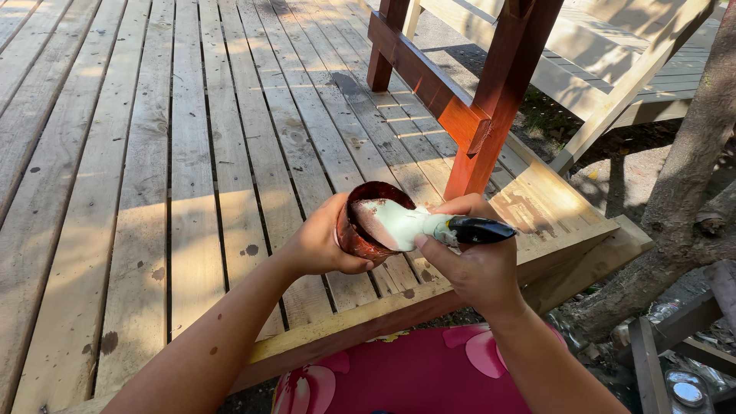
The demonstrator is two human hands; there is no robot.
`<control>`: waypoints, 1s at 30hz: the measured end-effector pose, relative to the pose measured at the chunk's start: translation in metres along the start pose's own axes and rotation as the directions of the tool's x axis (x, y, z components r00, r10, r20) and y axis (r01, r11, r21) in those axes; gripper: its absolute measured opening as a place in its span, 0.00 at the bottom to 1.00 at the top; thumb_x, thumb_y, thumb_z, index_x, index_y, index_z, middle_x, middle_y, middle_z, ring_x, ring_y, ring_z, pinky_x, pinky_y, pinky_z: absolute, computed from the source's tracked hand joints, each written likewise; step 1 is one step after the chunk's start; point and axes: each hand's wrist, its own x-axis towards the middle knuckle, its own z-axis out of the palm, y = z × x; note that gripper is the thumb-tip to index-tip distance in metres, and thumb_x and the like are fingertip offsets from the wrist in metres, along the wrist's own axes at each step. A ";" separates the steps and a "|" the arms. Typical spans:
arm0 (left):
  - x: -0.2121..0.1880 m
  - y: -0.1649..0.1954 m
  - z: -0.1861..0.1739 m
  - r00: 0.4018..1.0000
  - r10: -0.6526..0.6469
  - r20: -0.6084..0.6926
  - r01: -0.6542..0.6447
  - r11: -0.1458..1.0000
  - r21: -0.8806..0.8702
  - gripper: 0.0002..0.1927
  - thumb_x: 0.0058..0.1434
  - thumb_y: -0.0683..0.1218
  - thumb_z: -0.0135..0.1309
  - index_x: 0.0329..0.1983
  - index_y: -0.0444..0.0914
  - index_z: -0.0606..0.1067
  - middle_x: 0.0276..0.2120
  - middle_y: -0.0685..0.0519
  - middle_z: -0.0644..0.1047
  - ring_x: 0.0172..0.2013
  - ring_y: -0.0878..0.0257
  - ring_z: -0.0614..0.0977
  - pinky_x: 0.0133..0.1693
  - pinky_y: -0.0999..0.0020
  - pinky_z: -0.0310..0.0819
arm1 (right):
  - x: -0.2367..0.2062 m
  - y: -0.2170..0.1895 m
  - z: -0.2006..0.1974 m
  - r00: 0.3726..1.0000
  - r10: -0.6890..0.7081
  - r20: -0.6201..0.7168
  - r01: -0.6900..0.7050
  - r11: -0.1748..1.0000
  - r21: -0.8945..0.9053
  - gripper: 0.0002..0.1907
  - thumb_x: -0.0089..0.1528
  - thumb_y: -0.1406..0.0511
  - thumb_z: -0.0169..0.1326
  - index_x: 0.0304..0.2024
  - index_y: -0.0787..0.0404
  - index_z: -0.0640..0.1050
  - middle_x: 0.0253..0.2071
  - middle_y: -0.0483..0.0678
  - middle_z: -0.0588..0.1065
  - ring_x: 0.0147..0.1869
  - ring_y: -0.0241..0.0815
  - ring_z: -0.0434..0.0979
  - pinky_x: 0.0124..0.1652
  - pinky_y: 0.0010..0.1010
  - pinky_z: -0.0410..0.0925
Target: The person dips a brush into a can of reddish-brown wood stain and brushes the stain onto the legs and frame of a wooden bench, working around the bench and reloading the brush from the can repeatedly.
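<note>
Head view, frame centre: left hand (pixel 322 245) grips a reddish paint cup (pixel 368 218), right hand (pixel 475 264) clamps a brush (pixel 429 226) dipping in; post (pixel 498 84) already red, pale deck (pixel 153 153) apparently unpainted.

Harsh dappled sunlight across the wooden deck (pixel 153 153), hard-edged leaf shadows, sharp focus, slight bending at the edges.

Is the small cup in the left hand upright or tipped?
Tipped. The cup in the left hand shows its mouth sideways, toward the brush in the right hand.
</note>
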 end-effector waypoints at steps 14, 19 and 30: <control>0.007 -0.031 -0.020 0.965 0.140 -0.220 -0.116 0.986 0.120 0.42 0.40 0.49 0.76 0.55 0.30 0.68 0.48 0.44 0.79 0.49 0.57 0.84 0.51 0.63 0.81 | 0.037 0.074 -0.012 0.787 -0.166 0.594 0.612 0.328 -0.720 0.26 0.48 0.71 0.58 0.51 0.60 0.76 0.45 0.67 0.74 0.42 0.60 0.80 0.37 0.42 0.75; 0.006 -0.023 -0.019 0.968 0.111 -0.226 -0.082 0.987 0.137 0.41 0.39 0.49 0.76 0.53 0.31 0.69 0.47 0.44 0.80 0.47 0.57 0.84 0.50 0.63 0.81 | 0.070 0.124 -0.001 0.765 0.077 0.640 0.629 0.128 -0.767 0.21 0.52 0.69 0.55 0.49 0.67 0.74 0.35 0.66 0.75 0.38 0.60 0.79 0.29 0.41 0.73; 0.005 -0.010 -0.024 0.970 0.052 -0.239 -0.037 0.997 0.067 0.47 0.39 0.50 0.76 0.60 0.33 0.66 0.52 0.45 0.78 0.53 0.55 0.82 0.55 0.62 0.78 | 0.084 0.142 0.021 0.755 0.085 0.651 0.601 0.307 -0.738 0.13 0.54 0.72 0.53 0.41 0.70 0.72 0.29 0.64 0.75 0.38 0.63 0.79 0.34 0.47 0.72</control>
